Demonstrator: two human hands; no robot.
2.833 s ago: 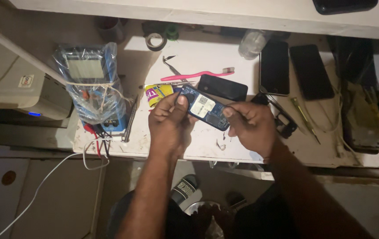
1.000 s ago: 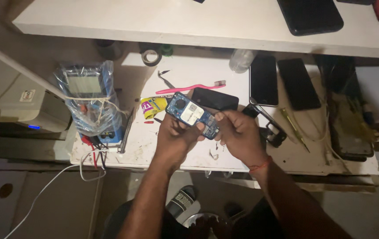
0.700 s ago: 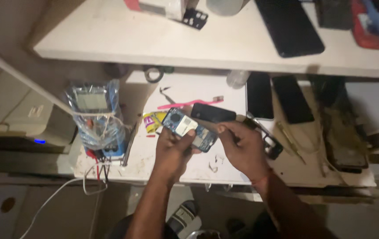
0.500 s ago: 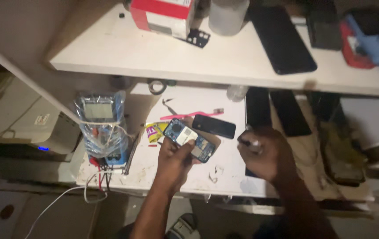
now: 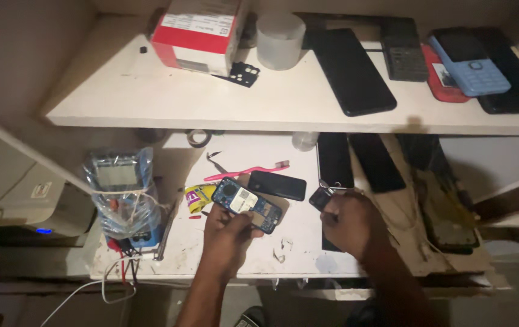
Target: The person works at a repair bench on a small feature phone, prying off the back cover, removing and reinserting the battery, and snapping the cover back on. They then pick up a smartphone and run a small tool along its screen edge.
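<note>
My left hand (image 5: 226, 233) holds an opened phone (image 5: 247, 204) with its blue circuit board showing, over the white work table (image 5: 253, 254). My right hand (image 5: 349, 221) is off to the right, fingers closed around a small dark part with a metal clip (image 5: 325, 194) near the table's right side. A black phone (image 5: 276, 184) lies just behind the opened phone. A pink toothbrush (image 5: 246, 173) and metal tweezers (image 5: 216, 159) lie further back.
A multimeter wrapped in plastic (image 5: 120, 194) with red and black leads stands at the left. Two dark phones (image 5: 356, 160) lie at the back right. The shelf above (image 5: 150, 103) carries a red and white box (image 5: 202, 33), a white cup (image 5: 280, 39) and several phones (image 5: 465, 57).
My right hand has left the opened phone and moved right to the small dark part. The left hand keeps the phone. My view has tilted up, bringing the upper shelf into sight.
</note>
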